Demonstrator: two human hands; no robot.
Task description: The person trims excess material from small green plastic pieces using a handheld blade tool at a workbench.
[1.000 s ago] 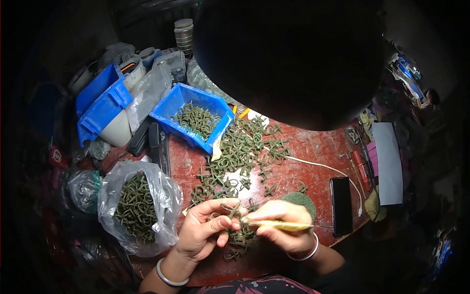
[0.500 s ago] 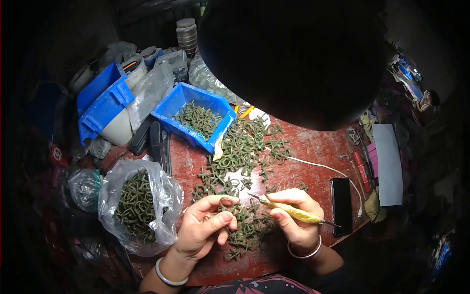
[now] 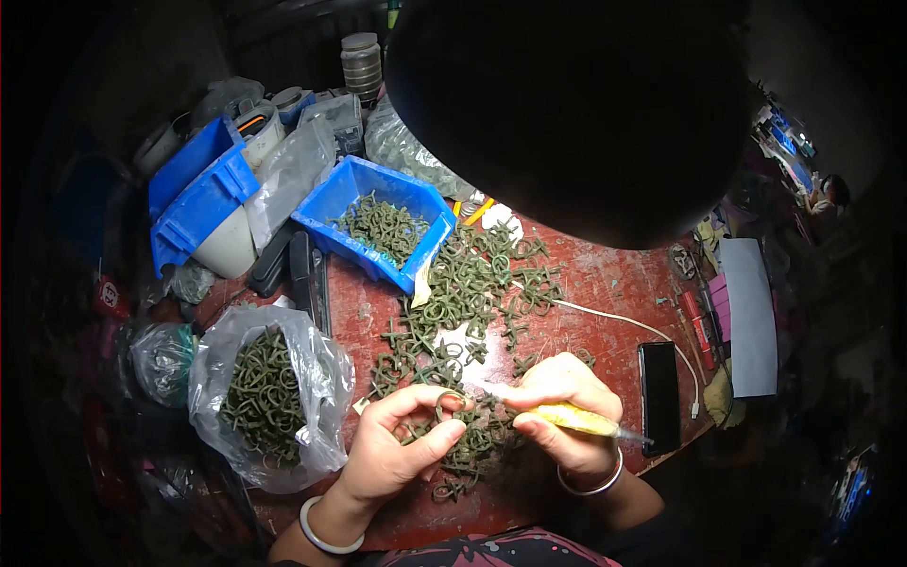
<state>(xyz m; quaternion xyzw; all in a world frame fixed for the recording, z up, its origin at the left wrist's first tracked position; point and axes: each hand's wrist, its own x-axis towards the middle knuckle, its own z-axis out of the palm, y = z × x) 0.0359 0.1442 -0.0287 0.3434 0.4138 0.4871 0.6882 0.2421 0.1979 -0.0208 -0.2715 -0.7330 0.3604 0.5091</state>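
Note:
My left hand (image 3: 392, 449) pinches a small dark green ring (image 3: 440, 404) between thumb and fingers. In my right hand (image 3: 570, 392) is a slim hand tool with a yellow-wrapped handle (image 3: 578, 419); its rear end sticks out to the right, and its front tip is blurred near my fingers. The two hands are close together but apart. Beneath and beyond them lies a loose pile of similar green rings (image 3: 463, 283), spread over the red tabletop (image 3: 605, 293).
A blue bin (image 3: 364, 257) holds more green pieces. At left stands a clear plastic bag (image 3: 326, 397) of rings. A phone (image 3: 658, 397) and white cable (image 3: 642, 326) lie at right. A large dark round shape (image 3: 567, 123) blocks the upper view.
My right hand has shifted slightly, and the tool's handle lies a little flatter. The ring in my left hand has moved slightly down and to the right.

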